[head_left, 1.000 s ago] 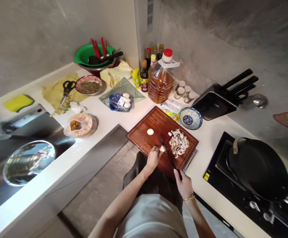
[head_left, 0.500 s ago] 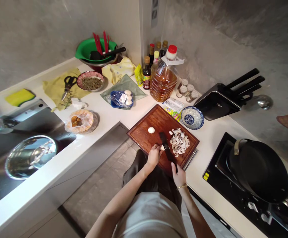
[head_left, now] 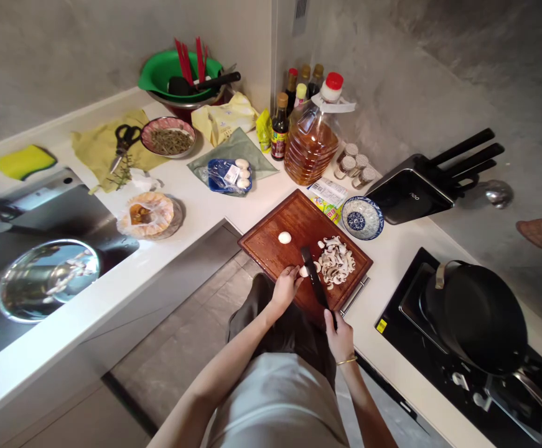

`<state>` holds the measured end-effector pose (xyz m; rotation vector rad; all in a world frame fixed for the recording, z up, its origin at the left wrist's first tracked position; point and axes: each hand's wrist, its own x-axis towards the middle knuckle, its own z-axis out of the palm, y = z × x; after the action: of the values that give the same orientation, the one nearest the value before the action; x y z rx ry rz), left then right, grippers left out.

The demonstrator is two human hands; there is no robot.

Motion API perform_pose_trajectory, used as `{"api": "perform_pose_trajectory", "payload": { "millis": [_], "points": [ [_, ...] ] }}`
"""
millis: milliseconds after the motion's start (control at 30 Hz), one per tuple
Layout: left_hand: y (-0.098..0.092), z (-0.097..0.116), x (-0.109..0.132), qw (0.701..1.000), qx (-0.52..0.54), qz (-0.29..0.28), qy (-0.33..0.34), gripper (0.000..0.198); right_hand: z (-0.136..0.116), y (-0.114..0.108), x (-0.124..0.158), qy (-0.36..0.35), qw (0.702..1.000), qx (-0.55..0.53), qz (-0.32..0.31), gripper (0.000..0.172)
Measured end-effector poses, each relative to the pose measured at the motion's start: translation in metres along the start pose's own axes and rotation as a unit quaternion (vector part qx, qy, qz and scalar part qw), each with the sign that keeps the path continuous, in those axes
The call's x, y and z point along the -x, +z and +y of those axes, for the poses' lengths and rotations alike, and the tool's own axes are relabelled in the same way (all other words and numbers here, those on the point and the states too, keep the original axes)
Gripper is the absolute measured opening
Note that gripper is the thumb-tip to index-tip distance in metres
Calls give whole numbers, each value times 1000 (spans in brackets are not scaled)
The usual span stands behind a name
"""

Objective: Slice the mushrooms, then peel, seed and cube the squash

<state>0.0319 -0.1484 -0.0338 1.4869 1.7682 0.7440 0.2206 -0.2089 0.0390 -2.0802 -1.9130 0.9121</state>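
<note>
A dark wooden cutting board [head_left: 271, 249] lies at the counter's inner corner. My left hand [head_left: 284, 288] pinches a small white mushroom piece [head_left: 303, 271] against the board. My right hand [head_left: 340, 336] grips the handle of a black knife [head_left: 312, 279], whose blade rests beside that piece. A heap of sliced mushrooms [head_left: 336, 261] lies to the right of the blade. One whole white mushroom [head_left: 284, 238] sits alone on the board's left part.
A blue-patterned bowl [head_left: 361, 218], a big oil jug [head_left: 310, 140], sauce bottles and a knife block [head_left: 415, 190] stand behind the board. A black pan [head_left: 476, 317] sits on the cooktop at right. At left are the sink with a steel bowl [head_left: 44, 280], a mushroom tray [head_left: 231, 176] and a wrapped dish [head_left: 149, 214].
The view shifted slightly. The knife has gone on slicing the held mushroom piece, and both hands stay at the board's near edge.
</note>
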Motion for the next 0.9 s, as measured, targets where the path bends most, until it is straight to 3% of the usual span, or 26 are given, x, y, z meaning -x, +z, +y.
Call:
{"api": "perform_pose_trajectory", "payload": {
  "millis": [433, 733, 900],
  "points": [
    [-7, 6, -6, 1000, -16, 3, 23, 26, -4, 4, -11, 2, 997, 74, -28, 56],
    [-11, 10, -9, 999, -33, -4, 22, 24, -5, 26, -24, 12, 999, 49, -12, 62],
    [-8, 14, -10, 999, -39, 10, 9, 21, -4, 24, -18, 9, 1000, 18, 7, 62]
  ]
}}
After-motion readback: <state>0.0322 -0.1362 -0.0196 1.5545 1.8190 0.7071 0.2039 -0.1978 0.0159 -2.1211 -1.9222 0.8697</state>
